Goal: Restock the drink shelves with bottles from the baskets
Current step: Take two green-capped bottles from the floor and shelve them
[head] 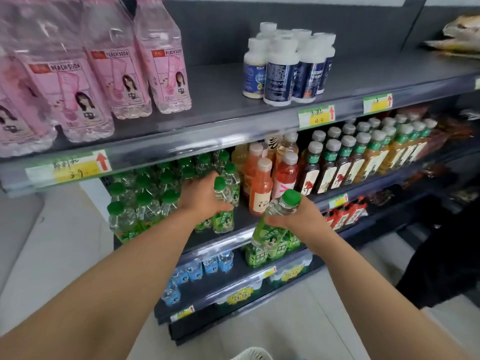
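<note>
Head view: orange bottles (260, 193) stand beside the green-capped bottle (222, 192) in left grip (198, 197)

The dark grey metal shelf rack (233, 126) in front of me carries, on its top board, tall clear peach soda bottles with pink labels (85, 74) at the left, a cluster of small white-capped bottles with dark blue labels (285, 68) mid-board, and a yellowish crinkled packet (459, 35) at the far right. On the board below stand clear green-capped plastic bottles (145, 203), then orange and pink juice bottles (259, 188), then rows of grey-capped tea bottles (345, 162). Lower still, small blue-labelled water bottles (197, 268) stand left of green-labelled bottles (257, 254) and red-labelled bottles (345, 216).
</note>
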`<state>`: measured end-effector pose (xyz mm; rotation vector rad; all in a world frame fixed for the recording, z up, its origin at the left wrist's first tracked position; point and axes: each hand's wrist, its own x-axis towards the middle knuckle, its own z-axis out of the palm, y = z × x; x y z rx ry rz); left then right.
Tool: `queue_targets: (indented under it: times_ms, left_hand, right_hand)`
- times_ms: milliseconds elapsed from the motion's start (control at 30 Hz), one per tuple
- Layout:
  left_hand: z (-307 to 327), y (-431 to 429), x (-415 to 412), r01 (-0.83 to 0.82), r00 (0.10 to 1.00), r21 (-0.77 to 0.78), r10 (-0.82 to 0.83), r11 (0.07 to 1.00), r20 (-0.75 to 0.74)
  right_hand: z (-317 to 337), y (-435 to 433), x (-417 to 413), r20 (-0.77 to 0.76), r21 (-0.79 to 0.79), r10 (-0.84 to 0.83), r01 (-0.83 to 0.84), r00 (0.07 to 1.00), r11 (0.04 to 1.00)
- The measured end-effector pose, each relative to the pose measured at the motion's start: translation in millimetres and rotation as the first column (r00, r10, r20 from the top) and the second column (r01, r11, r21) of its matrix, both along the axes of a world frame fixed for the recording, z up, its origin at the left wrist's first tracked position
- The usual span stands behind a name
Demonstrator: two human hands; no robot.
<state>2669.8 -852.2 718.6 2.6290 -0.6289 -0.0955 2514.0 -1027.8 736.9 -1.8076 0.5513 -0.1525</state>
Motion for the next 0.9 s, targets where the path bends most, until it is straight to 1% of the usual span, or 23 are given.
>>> queue_targets:
  times_ms: [100,133,233,367,500,600,700,767,833,900]
  left_hand:
    - [-18.6,-8.0,19.4,0.024,1.0,0.04,-0.025,0.999,0.002]
    - [-23.4,-9.9,24.4,0.029,0.999,0.061,-0.03,0.998,0.025]
    - [-33.0,-14.5,35.7,0.032,0.985,0.178,-0.061,0.984,0.16]
    - [-42.2,-18.3,43.7,0.038,0.963,0.324,-0.122,0.945,0.24]
    - [-41.8,-19.4,46.1,0.05,0.952,0.37,-0.156,0.928,0.263]
    - [-36.8,-17.0,44.5,0.05,0.958,0.408,-0.159,0.912,0.238]
    - [-28.2,-8.8,41.8,0.056,0.969,0.366,-0.138,0.929,0.204]
    - [-19.6,-1.4,39.8,0.053,0.979,0.303,-0.109,0.951,0.171]
    - [-11.7,7.1,38.0,0.013,0.996,0.154,-0.027,0.988,0.086]
    - [-8.0,16.5,37.5,-0.035,0.999,-0.067,0.033,0.997,-0.031]
  right_hand:
    - [-8.9,-4.7,15.0,-0.009,0.0,0.006,-0.006,1.0,1.0]
    - [-11.7,-6.3,19.1,-0.015,0.002,0.009,-0.009,1.0,1.0]
    - [-20.7,-11.6,29.8,-0.028,0.002,0.005,-0.005,1.0,1.0]
    - [-29.1,-15.9,42.0,-0.037,-0.008,0.016,-0.017,0.999,1.0]
    - [-37.0,-21.0,56.1,-0.039,-0.023,0.049,-0.05,0.998,0.998]
    - [-38.1,-23.5,65.2,-0.043,-0.027,0.074,-0.076,0.996,0.997]
    - [-35.4,-23.7,76.7,-0.055,-0.098,0.128,-0.133,0.99,0.986]
    - [-38.1,-22.6,88.9,-0.073,-0.144,0.148,-0.157,0.986,0.977]
    - [-43.5,-19.1,102.7,-0.106,-0.207,0.161,-0.18,0.981,0.962]
    - [-50.4,-15.2,116.3,-0.157,-0.286,0.182,-0.221,0.971,0.933]
